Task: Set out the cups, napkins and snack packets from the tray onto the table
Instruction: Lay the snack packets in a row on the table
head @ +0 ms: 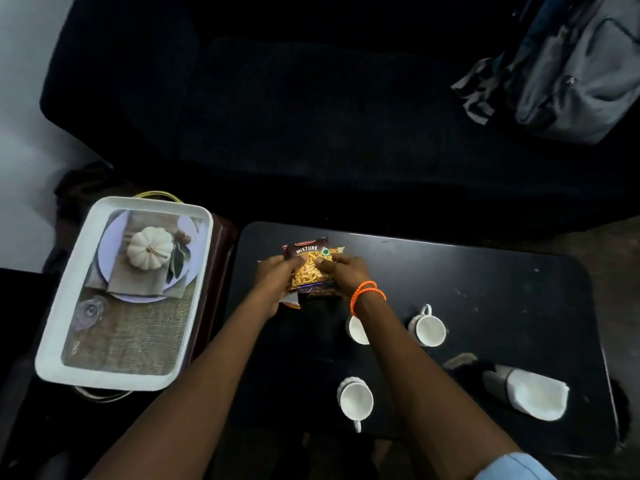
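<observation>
Three white cups [429,329] and folded napkins [535,396] sit on the black table [502,289]; the tray [52,358] lies to its left. Above the table's far-left part, the left hand [275,277] and right hand [348,271] both grip a snack packet [311,268], thumbs on top.

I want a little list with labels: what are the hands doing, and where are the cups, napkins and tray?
hands: left hand and right hand both hold the snack packet above the table
cups: three white cups on the table
napkins: white napkins at the table's right end
tray: white tray left of the table, nothing loose on it
</observation>
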`<action>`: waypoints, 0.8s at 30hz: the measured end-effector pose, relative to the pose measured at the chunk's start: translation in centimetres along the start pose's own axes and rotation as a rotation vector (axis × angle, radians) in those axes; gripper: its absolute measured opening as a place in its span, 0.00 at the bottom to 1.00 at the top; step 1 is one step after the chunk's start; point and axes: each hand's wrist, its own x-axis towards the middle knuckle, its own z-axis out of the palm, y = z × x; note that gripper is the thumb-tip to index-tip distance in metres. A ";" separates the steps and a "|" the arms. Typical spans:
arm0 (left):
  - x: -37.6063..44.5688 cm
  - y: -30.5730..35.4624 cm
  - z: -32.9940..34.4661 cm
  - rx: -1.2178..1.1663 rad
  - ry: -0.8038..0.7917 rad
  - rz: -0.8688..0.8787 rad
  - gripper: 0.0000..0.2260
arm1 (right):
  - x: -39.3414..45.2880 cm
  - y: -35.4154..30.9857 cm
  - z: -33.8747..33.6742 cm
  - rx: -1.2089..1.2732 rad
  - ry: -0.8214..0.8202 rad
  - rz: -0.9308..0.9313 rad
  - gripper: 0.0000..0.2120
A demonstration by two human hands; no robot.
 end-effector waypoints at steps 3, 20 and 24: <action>-0.5 1.6 2.1 -0.022 -0.126 0.014 0.16 | -0.5 -0.7 -2.8 0.209 -0.019 -0.022 0.20; 1.6 -1.2 16.6 0.918 -0.166 0.492 0.25 | 2.0 1.7 -16.0 -0.438 0.417 -0.147 0.27; 2.1 -1.7 16.6 0.997 -0.216 0.559 0.34 | 2.5 1.4 -15.0 -0.536 0.349 -0.218 0.23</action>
